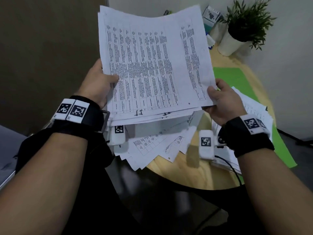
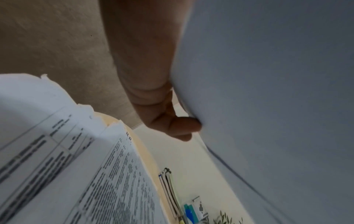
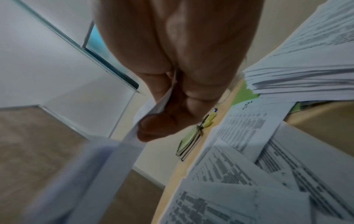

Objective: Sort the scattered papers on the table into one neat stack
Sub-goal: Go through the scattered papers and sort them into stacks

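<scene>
**Bundle up, more sheets waiting below**

Round wooden table [image 1: 177, 168], white wall behind, a potted plant [image 1: 243, 29] in the corner. Above it both hands hold a bundle of papers [image 1: 152, 65] in the air. The left hand [image 1: 100, 82] pinches the left edge, thumb on top; the right hand [image 1: 223, 100] pinches the near right corner. Loose sheets [image 1: 152, 146] fan out on the table beneath, and another pile [image 3: 306, 75] sits to the right on something green.

Light, floppy stuff, this, likely to slide and splay, so opposite edges look the best hold. The left wrist view shows fingers [image 2: 172, 125] curled under the blank underside; the right wrist view shows the pile's ragged edges.
</scene>
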A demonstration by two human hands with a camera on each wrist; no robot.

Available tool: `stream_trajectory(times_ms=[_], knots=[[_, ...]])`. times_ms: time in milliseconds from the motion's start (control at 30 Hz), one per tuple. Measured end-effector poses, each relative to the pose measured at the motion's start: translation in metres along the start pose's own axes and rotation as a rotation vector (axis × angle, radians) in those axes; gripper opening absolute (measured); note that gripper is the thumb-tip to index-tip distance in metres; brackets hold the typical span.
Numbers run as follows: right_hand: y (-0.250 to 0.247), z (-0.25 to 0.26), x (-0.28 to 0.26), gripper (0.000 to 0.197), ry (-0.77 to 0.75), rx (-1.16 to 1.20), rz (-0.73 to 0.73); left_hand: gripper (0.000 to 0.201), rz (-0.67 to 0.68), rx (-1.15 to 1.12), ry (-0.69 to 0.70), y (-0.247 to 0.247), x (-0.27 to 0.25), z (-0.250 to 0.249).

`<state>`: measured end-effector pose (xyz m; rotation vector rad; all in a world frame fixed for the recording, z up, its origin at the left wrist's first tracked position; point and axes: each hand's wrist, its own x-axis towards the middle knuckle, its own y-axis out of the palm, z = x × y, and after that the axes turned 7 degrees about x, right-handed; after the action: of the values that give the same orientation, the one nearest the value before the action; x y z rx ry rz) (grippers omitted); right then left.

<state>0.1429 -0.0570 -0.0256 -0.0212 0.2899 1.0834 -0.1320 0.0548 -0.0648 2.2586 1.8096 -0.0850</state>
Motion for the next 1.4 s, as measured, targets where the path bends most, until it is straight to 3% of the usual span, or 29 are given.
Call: stream_trajectory(times_ms=[267,433,500,600,667,1000,1133,1200,1300,1400], knots=[[-0.002,-0.004,-0.021,0.021,0.044,0.029,0.104,0.049,-0.016,0.007,-0.025,0.027,-0.007,0.004],[-0.031,-0.002,-0.034,0.03,0.092,0.055,0.048,0.05,0.113,0.077,0.029,0.05,-0.023,0.006],[-0.047,-0.002,-0.04,0.038,0.048,-0.088,0.02,0.046,0.152,0.143,0.054,0.07,-0.033,0.005],[-0.081,-0.006,-0.049,0.023,-0.039,-0.317,-0.013,0.038,0.224,0.237,0.051,0.11,-0.046,0.006],[-0.106,-0.008,-0.056,0.023,-0.054,-0.408,-0.039,0.036,0.255,0.313,0.024,0.14,-0.053,0.01],[-0.231,-0.024,-0.08,0.03,-0.003,-0.568,-0.466,0.047,0.31,0.58,-0.097,0.276,-0.08,0.056],[-0.254,-0.033,-0.08,0.034,0.05,-0.615,-0.549,0.06,0.277,0.668,-0.084,0.311,-0.084,0.069],[-0.262,-0.037,-0.081,0.045,0.115,-0.652,-0.584,0.07,0.243,0.715,-0.094,0.321,-0.085,0.073],[-0.267,-0.038,-0.081,0.069,0.235,-0.756,-0.543,0.073,0.28,0.828,-0.109,0.329,-0.091,0.079],[-0.263,-0.039,-0.082,0.067,0.258,-0.687,-0.391,0.076,0.362,0.876,-0.145,0.333,-0.095,0.09]])
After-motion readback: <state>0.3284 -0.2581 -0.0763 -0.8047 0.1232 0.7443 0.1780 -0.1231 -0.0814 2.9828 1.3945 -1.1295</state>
